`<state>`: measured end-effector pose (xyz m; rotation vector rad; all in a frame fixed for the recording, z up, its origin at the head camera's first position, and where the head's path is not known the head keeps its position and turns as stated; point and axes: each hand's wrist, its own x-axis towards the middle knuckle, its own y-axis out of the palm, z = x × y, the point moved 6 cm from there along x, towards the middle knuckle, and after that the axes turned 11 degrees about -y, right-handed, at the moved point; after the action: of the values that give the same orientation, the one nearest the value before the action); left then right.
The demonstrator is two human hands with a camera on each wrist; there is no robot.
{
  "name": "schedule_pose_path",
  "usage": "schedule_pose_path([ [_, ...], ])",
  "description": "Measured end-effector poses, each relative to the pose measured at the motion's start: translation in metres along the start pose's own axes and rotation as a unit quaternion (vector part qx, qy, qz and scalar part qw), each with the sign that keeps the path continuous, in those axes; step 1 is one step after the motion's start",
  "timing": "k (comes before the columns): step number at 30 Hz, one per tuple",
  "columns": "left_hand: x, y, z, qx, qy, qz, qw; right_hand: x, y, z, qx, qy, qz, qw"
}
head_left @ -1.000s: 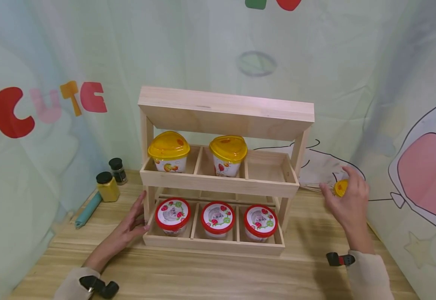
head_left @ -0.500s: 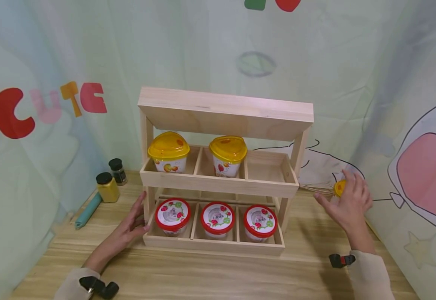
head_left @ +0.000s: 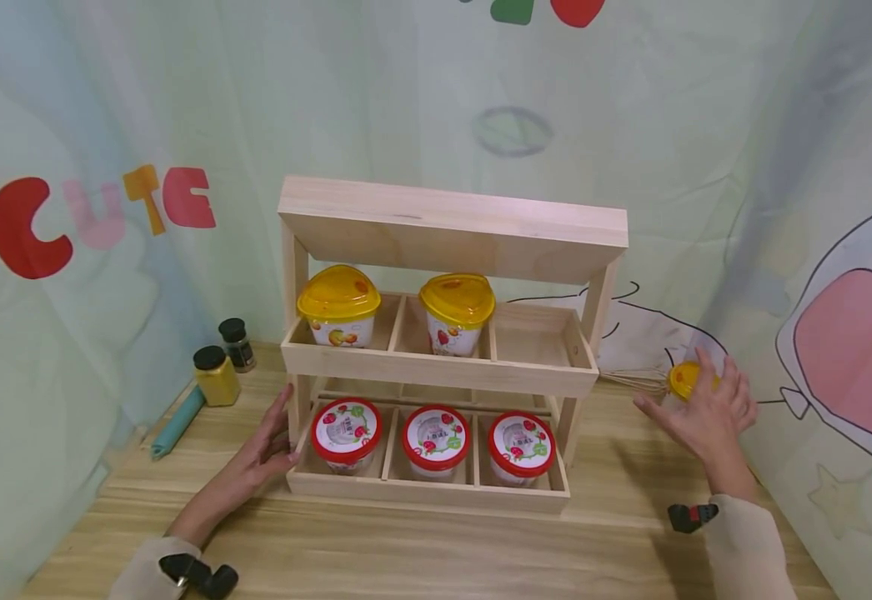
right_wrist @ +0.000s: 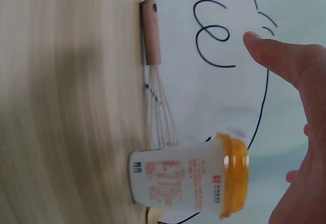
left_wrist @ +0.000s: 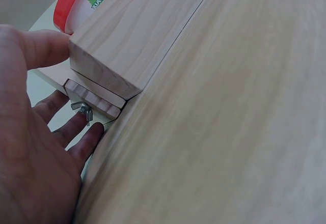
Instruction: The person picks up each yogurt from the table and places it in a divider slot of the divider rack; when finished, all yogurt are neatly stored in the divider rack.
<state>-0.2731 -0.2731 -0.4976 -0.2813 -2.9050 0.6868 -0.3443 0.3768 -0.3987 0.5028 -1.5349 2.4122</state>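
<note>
A two-tier wooden rack [head_left: 436,496] stands in front of me. Its lower tray bears three white cups with red lids [head_left: 436,437], one per compartment. Two white cups with yellow lids [head_left: 457,302] sit in the left and middle compartments of the upper tray [head_left: 439,369]; the right one is bare. My left hand [head_left: 256,454] rests against the rack's left side, thumb at the lower tray's corner, fingers extended beside a wing nut [left_wrist: 82,108]. Fingers spread, my right hand [head_left: 709,417] is over another yellow-lidded cup [right_wrist: 178,178], apart from it in the right wrist view.
A whisk [right_wrist: 152,35] with a wooden handle lies by the curtain, beside the right-hand cup. At the back left are a yellow jar [head_left: 216,383] with a black lid, a dark spice jar [head_left: 237,346] and a blue-green stick [head_left: 177,422]. A printed curtain [head_left: 406,92] encloses the table.
My right hand has shifted slightly right and down, its fingers spreading wider, so more of the yellow lid shows. The left hand stays at the rack's side.
</note>
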Motion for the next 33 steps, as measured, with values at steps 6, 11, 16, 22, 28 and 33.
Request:
schedule_pose_path([
  [6, -0.001, 0.000, 0.000, -0.003, -0.005, 0.003, 1.0000, -0.001, 0.009, -0.011, 0.011, 0.013, 0.022, 1.000],
  [11, -0.001, 0.000, 0.000, -0.006, -0.007, 0.005, 0.9999, 0.001, 0.018, -0.026, 0.034, 0.044, 0.013, 0.998],
  [16, 0.001, 0.000, 0.001, -0.002, 0.000, 0.004, 1.0000, -0.001, 0.025, -0.041, 0.069, 0.082, -0.019, 0.994],
  [22, 0.000, -0.001, 0.002, 0.001, -0.005, 0.003, 1.0000, 0.002, 0.028, -0.048, 0.090, 0.088, -0.041, 0.991],
  [28, 0.000, -0.001, 0.000, -0.003, 0.001, 0.005, 1.0000, 0.000, 0.033, -0.057, 0.093, 0.084, -0.068, 0.990],
  [33, 0.000, 0.000, 0.000, -0.001, -0.001, 0.004, 1.0000, -0.004, 0.039, -0.064, 0.109, 0.106, -0.074, 0.986],
])
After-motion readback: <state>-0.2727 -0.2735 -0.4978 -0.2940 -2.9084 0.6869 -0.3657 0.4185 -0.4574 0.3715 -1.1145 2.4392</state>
